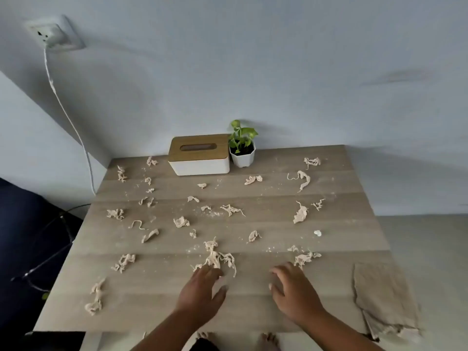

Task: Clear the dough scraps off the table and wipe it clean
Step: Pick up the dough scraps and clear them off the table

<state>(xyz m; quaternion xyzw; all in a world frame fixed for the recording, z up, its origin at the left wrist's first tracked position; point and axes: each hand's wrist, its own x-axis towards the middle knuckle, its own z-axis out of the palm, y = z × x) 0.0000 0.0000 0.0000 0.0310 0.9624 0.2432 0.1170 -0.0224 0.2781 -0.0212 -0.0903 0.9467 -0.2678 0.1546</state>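
Two bare forearms come up from the near edge of the desk, ending in the left hand (202, 287) and the right hand (295, 291). No sleeves, rings, watch or bracelets show on either. Below the desk edge, what seem to be bare toes (268, 338) peek out, blurred.

roughly 30 dough scraps (214, 257), 1 tissue box (199, 155), 1 plant (241, 145), 1 cloth (383, 297), 2 hands.
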